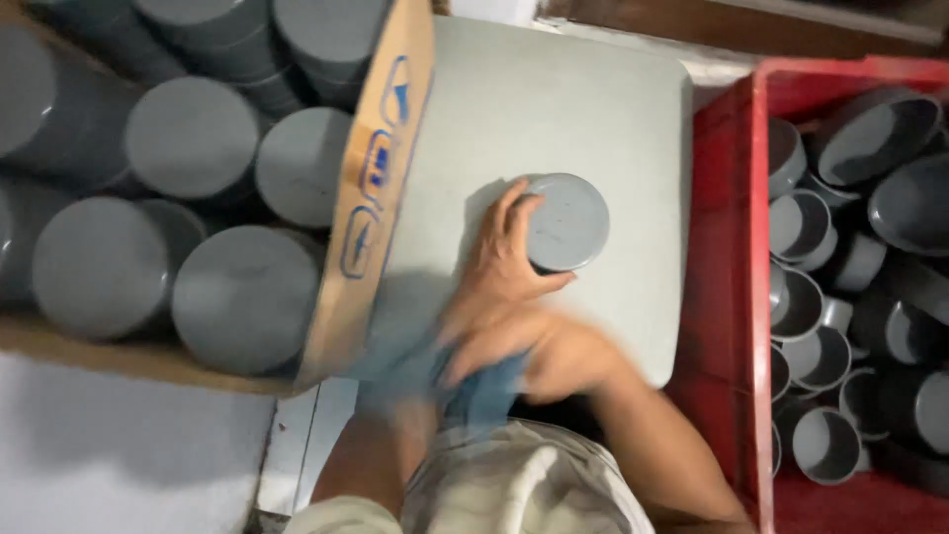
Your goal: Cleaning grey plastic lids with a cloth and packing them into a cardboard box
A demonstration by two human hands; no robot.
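Grey cap point(565, 222), round, plastic: it stands flat face up on the pale desk point(593, 109), and my left hand point(504, 259) curls round its near side, fingers gripping the rim, likely to steady it. My right hand point(539, 358), just below the left, is blurred; I cannot tell its grip, though a blue cloth point(484, 396) lies under it. Cardboard box point(371, 198), left of the hands: stacked grey caps point(193, 136). Red crate point(727, 247), right: loose grey caps point(801, 222), open side up.

Cap point(565, 222) on board point(554, 119), centre; cardboard box point(381, 188) left; crate point(727, 297) right, seemingly full of caps.
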